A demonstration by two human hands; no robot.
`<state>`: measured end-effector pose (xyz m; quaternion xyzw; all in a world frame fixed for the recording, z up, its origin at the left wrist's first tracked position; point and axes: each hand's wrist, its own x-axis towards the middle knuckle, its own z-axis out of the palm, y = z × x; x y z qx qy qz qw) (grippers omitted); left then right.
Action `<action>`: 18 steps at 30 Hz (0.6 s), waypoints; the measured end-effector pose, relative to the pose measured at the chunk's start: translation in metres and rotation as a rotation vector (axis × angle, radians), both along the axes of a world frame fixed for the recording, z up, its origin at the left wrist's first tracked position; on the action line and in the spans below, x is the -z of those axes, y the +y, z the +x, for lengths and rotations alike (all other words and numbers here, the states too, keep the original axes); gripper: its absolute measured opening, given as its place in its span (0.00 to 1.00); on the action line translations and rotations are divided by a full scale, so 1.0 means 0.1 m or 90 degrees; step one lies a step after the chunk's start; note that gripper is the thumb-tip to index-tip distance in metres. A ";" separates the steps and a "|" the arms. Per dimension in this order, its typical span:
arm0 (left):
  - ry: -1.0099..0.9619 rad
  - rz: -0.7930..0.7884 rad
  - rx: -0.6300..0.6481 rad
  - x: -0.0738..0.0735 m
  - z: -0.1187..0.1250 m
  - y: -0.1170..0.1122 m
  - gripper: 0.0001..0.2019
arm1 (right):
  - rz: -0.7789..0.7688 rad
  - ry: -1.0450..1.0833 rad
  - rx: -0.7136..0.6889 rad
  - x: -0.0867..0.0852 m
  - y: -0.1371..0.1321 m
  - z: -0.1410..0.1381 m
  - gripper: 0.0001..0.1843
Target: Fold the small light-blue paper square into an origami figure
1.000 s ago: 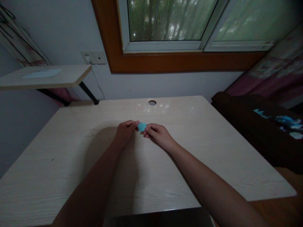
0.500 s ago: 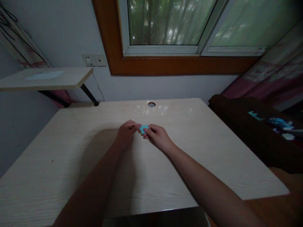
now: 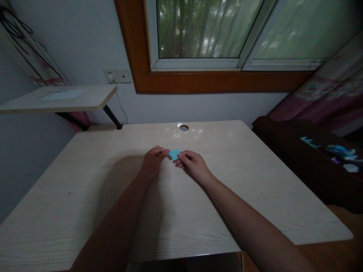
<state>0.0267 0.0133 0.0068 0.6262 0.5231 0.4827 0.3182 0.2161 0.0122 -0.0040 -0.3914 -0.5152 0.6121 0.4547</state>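
A small light-blue piece of folded paper [image 3: 174, 153] is held just above the pale wooden table [image 3: 85, 181], near its middle. My left hand [image 3: 153, 162] pinches the paper's left edge with curled fingers. My right hand [image 3: 193, 165] pinches its right edge, fingers also curled. Both forearms reach in from the bottom of the view.
A round cable hole [image 3: 183, 127] lies near the table's far edge. A small side shelf [image 3: 56, 99] with a sheet on it stands at the back left. Wall sockets [image 3: 117, 76] and a wood-framed window [image 3: 215, 75] are behind. A dark bed edge [image 3: 306, 151] runs along the right.
Both hands have stayed together on the blue paper, turning it a little between the fingers. The camera has shifted slightly.
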 end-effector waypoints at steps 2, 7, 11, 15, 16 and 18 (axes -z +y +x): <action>-0.003 -0.002 0.006 0.02 -0.01 0.01 0.13 | -0.005 0.002 0.007 0.00 0.00 0.00 0.18; -0.027 -0.011 0.047 0.04 -0.02 0.00 0.15 | 0.003 -0.001 0.017 -0.03 -0.01 0.01 0.17; -0.074 -0.026 0.072 0.02 -0.02 -0.01 0.17 | -0.001 0.006 0.020 -0.03 -0.01 0.02 0.16; -0.083 -0.044 0.089 0.01 0.00 0.00 0.17 | 0.001 -0.006 0.010 -0.02 -0.01 0.02 0.17; -0.075 -0.047 0.089 0.01 0.01 0.00 0.17 | 0.005 -0.011 0.009 -0.01 -0.01 0.02 0.17; -0.052 -0.052 0.081 0.01 0.02 0.01 0.15 | 0.017 -0.020 0.004 -0.01 -0.01 0.02 0.17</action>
